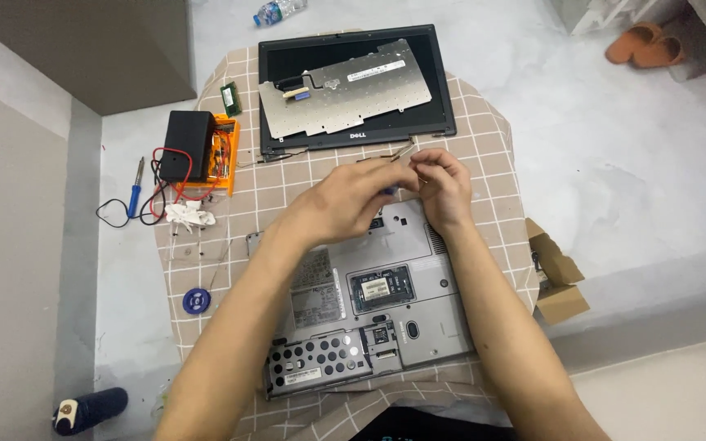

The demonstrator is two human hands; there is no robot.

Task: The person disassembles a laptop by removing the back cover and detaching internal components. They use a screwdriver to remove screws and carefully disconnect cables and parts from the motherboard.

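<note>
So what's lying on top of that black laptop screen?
A silver keyboard, flipped upside down, lies across the screen panel, showing its metal back with a white sticker. Its keys face down, so they are hidden, as is most of the screen glass beneath.

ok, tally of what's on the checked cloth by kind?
Laptop base, underside up: 1
Detached screen panel: 1
Loose keyboard lying on the screen: 1
Memory stick: 1
Black box on orange holder: 1
Blue round piece: 1
Total: 6
</note>
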